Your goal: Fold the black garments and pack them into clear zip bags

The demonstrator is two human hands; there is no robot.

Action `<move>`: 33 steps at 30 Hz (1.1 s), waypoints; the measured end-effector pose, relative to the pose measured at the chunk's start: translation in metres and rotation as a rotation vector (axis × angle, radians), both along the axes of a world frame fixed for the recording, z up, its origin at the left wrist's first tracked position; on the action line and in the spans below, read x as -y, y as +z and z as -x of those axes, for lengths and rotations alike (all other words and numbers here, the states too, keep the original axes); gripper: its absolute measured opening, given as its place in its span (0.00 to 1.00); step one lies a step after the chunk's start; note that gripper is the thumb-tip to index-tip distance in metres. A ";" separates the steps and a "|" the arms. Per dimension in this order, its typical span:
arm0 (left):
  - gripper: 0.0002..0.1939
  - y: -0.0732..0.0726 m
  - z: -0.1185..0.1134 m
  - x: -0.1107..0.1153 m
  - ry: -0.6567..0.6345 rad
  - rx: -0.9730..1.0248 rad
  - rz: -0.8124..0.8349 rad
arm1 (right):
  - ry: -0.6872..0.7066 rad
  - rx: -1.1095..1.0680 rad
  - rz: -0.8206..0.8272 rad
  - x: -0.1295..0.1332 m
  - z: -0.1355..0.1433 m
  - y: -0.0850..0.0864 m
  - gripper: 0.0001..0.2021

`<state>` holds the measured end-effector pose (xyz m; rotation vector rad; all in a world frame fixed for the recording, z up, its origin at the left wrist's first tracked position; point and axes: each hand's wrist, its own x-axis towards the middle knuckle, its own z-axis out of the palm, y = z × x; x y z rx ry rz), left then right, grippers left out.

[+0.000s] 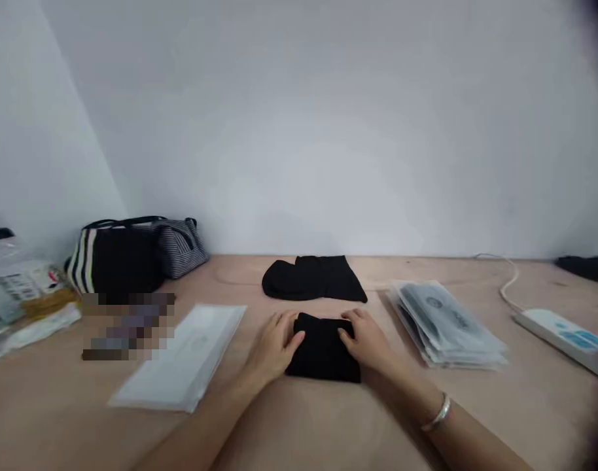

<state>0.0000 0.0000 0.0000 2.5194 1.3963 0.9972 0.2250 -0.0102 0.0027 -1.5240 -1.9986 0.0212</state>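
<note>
Black cloth [323,358]: A plain, matte piece of dark fabric was folded into a compact, roughly rectangular bundle.
Top edge: The far side looked uneven, rising to a small peak near one corner.
Near edge: The fold ran almost straight, slanting slightly across the front.
Sides: Both were partly hidden from view.
Pose: The bundle lay flat on the table [299,428], low and centered before the camera.

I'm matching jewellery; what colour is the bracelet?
The bracelet is silver; the head view shows it best.
</note>
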 end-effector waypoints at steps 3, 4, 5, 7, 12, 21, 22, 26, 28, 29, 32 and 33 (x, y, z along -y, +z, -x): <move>0.21 -0.001 0.001 0.003 -0.105 -0.129 0.022 | 0.259 0.077 -0.056 0.009 0.005 0.016 0.19; 0.22 -0.002 0.001 0.003 -0.129 -0.173 0.040 | 0.327 0.116 -0.041 0.011 0.006 0.019 0.21; 0.22 -0.004 0.001 0.003 -0.157 -0.230 0.071 | 0.399 0.173 0.001 0.013 0.007 0.020 0.22; 0.24 -0.008 0.000 0.004 -0.174 -0.308 0.130 | 0.479 0.279 0.112 0.015 0.009 0.019 0.23; 0.24 0.008 0.000 0.008 0.017 -0.431 0.105 | 0.356 0.365 0.196 0.020 0.014 0.014 0.24; 0.16 0.061 0.076 0.003 0.618 -0.581 0.312 | 0.084 0.330 0.092 0.029 -0.001 0.041 0.27; 0.14 0.061 0.082 0.001 0.624 -0.591 0.347 | 0.161 0.325 0.097 0.028 -0.003 0.041 0.27; 0.09 0.064 0.085 0.001 0.600 -0.612 0.354 | 0.347 0.353 0.251 0.026 -0.007 0.028 0.38; 0.10 0.069 0.074 0.004 0.566 -0.607 0.301 | 0.376 0.358 0.332 0.025 -0.007 0.022 0.43; 0.11 0.071 0.066 0.006 0.537 -0.599 0.276 | 0.382 0.355 0.359 0.024 -0.007 0.020 0.44; 0.10 0.071 0.033 0.012 0.395 -0.547 0.238 | 0.366 0.332 0.392 0.024 -0.005 0.015 0.42; 0.09 0.068 0.020 0.013 0.343 -0.522 0.234 | 0.352 0.322 0.394 0.024 -0.004 0.014 0.40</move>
